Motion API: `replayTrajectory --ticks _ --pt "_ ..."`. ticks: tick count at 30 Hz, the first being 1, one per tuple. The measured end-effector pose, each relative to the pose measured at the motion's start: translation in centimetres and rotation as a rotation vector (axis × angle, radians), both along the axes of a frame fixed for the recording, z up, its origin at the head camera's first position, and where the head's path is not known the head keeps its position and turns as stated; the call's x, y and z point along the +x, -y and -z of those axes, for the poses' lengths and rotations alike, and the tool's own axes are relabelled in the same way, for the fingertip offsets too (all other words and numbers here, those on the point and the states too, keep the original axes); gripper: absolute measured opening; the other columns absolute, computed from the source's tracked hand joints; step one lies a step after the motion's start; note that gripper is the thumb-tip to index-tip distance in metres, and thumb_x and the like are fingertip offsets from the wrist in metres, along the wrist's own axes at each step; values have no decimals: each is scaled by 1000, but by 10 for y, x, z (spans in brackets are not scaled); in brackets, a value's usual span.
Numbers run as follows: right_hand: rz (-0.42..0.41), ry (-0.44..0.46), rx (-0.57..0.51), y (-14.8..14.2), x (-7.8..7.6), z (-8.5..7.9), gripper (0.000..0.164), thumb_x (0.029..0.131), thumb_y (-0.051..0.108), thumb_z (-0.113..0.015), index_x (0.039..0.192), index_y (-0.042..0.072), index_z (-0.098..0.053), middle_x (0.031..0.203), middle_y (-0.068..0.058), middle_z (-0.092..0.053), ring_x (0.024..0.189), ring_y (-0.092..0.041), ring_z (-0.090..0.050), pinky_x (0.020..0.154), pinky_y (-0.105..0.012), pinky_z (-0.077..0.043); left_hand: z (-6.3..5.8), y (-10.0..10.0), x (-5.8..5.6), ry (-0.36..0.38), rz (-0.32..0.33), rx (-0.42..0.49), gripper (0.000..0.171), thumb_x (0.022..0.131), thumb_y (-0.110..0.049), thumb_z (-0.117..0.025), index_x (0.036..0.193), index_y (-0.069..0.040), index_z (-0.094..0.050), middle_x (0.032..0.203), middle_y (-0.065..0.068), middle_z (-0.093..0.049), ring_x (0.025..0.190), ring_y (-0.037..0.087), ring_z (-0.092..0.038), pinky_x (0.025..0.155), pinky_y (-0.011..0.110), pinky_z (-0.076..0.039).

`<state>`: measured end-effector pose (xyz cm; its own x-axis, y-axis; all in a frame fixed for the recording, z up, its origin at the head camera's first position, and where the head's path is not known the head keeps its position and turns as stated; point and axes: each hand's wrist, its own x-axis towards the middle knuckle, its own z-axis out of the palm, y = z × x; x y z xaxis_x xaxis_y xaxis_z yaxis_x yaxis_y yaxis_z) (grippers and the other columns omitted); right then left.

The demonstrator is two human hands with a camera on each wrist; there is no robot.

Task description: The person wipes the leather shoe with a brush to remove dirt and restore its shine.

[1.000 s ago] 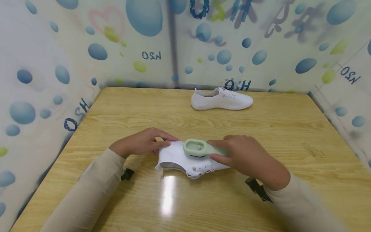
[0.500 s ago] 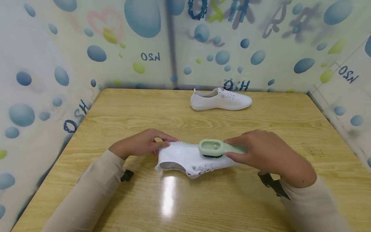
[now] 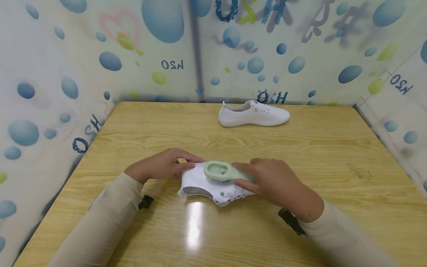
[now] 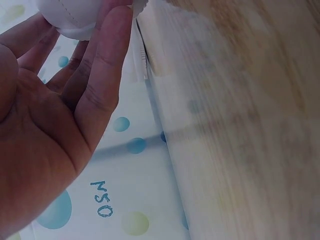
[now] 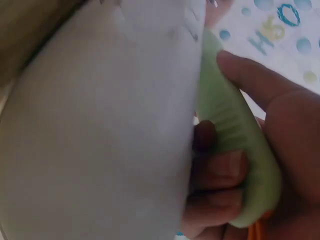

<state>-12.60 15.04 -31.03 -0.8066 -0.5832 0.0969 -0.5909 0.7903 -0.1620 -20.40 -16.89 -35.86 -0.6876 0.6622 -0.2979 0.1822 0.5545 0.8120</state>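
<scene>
A white lace-up shoe (image 3: 193, 178) lies on its side on the wooden table, its opening toward me and its heel to the left. My left hand (image 3: 163, 164) grips the heel end between thumb and fingers; the left wrist view shows the fingertips around the white heel (image 4: 75, 17). In my right hand (image 3: 280, 181) is a pale green shoe brush (image 3: 218, 171), its bristles down against the shoe's side. The right wrist view shows fingers curled round the brush handle (image 5: 240, 145). My right hand and the brush hide the toe part of the shoe in the head view.
A second white shoe (image 3: 253, 114) stands upright at the back of the wooden table (image 3: 160, 126), toe to the right. Walls with printed blue and green drops (image 3: 163, 22) enclose the table at the back and both sides.
The brush in my right hand went right along the shoe toward the toe, then came back left toward the heel. My left hand keeps its hold at the heel.
</scene>
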Motion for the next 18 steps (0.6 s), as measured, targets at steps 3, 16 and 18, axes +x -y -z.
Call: replayTrajectory --ticks 3,16,18 --pt "8 -40 11 5 0 5 41 91 47 -69 125 23 -71 83 -3 -69 60 -12 -55 48 -29 -42 1 0 0 3 -3 2 34 102 -24 -57 136 -25 -62 134 8 -64 76 17 -67 68 39 -59" --pt "131 253 16 -51 -3 -38 42 89 56 -68 122 30 -72 113 1 -75 74 -8 -56 62 -30 -43 -1 -1 0 3 -13 -2 34 102 -23 -58 136 -25 -63 137 8 -62 76 18 -66 69 39 -59" --pt "131 264 7 -54 -3 -39 43 88 57 -68 121 30 -72 113 1 -75 72 -7 -54 62 -29 -42 -1 0 0 8 -17 -1 34 102 -23 -58 136 -25 -63 138 9 -62 78 18 -67 69 39 -59"
